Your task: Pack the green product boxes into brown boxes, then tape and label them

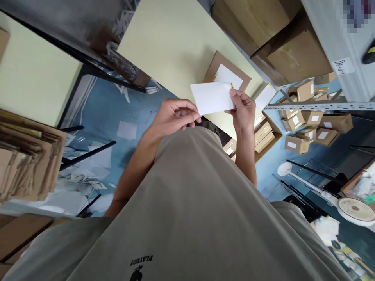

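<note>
A white label [213,98] with a small yellow mark at its upper right corner is held up in front of my body, above the table's near edge. My right hand [243,107] pinches its right end between thumb and fingers. At the lower left corner, the thumb and fingertips of my left hand [177,115] close on the label's edge. Just behind it, a flat brown cardboard box [213,65] lies on the pale table [164,35], bearing a white label [230,75] that the held one partly covers. To the right of my right hand lies another white-topped piece [266,95].
Large cardboard boxes [299,50] stand on the right beside a metal rack [322,105]. A carton of small boxes [263,136] sits below the table. Flattened cardboard [29,164] is stacked at left; paper scraps litter the blue floor [140,105]. A white fan [356,210] stands lower right.
</note>
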{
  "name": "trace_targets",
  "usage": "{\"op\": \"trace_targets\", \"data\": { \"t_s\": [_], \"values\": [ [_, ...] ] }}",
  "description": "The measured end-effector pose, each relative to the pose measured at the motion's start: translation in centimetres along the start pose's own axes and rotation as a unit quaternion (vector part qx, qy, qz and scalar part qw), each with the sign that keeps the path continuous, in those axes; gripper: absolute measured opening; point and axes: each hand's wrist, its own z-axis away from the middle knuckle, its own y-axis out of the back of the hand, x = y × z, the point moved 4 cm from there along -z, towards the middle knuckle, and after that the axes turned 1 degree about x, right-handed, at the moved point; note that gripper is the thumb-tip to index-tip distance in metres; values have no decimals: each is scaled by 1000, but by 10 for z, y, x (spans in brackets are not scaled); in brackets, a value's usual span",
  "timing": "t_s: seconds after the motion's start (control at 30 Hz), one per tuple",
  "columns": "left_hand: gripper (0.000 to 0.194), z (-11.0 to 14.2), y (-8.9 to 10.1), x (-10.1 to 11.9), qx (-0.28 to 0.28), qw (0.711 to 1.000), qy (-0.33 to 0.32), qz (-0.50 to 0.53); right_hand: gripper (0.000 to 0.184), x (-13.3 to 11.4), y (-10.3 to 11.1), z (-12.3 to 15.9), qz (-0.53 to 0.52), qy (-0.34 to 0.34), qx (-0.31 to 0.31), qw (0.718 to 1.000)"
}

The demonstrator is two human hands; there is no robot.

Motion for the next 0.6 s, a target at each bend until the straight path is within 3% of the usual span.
{"op": "trace_targets", "data": {
  "t_s": [0.17, 0.33, 0.43, 0.6],
  "values": [
    [22, 6, 8, -4, 62, 997, -22, -31, 35, -31, -23, 32, 102, 78, 2, 992],
    [21, 16, 11, 1, 102, 992, -36, -72, 24, -77, -45, 84, 144, 147, -109, 972],
    [18, 21, 11, 5, 105, 990, -34, -91, 19, -84, -54, 96, 162, 172, -129, 963],
    [11, 25, 8, 10, 101, 988, -28, -117, 13, -77, -59, 94, 204, 188, -100, 956]
  ]
}}
